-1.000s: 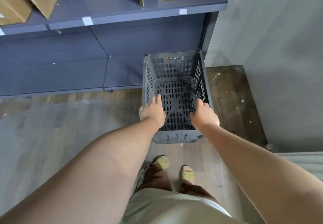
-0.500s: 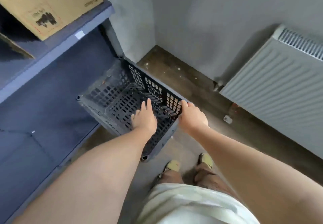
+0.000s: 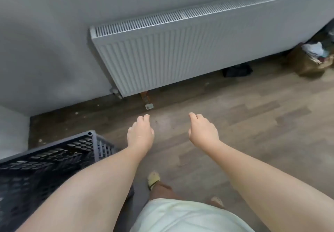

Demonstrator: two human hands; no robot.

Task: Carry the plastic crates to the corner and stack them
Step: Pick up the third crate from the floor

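1. The room is a bare corner with a grey wall (image 3: pixel 54 32) and a wood-look plank floor (image 3: pixel 253 123); a darker, speckled strip of floor runs along the foot of the wall.
2. Nearest of all, below both hands, the person's pale shorts (image 3: pixel 180 217) fill the bottom edge, with a yellow slipper (image 3: pixel 153 179) on the planks just under the left hand.
3. The dark grey plastic crate (image 3: pixel 45 159) sits low and to the left of the left hand, its slotted walls and one rounded corner post showing; the left forearm crosses over its near side (whether arm and rim touch, I cannot tell).
4. The left hand (image 3: pixel 140 134) hangs in the air above the floor, fingers loosely curled downward and holding nothing, clear of the crate.
5. The right hand (image 3: pixel 203 132) is level with it and a little apart to the right, also loose, fingers drooping, empty.
6. Just beyond the fingertips of the left hand a small white tag-like object (image 3: pixel 149 106) lies on the dark strip.
7. Farther out, past both hands, a long white ribbed radiator (image 3: pixel 180 54) is mounted on the wall, a valve at its lower left end.
8. Far off to the right of the right hand sits a dark bundle (image 3: pixel 236 70) under the radiator, and a brown bag of clutter (image 3: pixel 310 58) beyond it.
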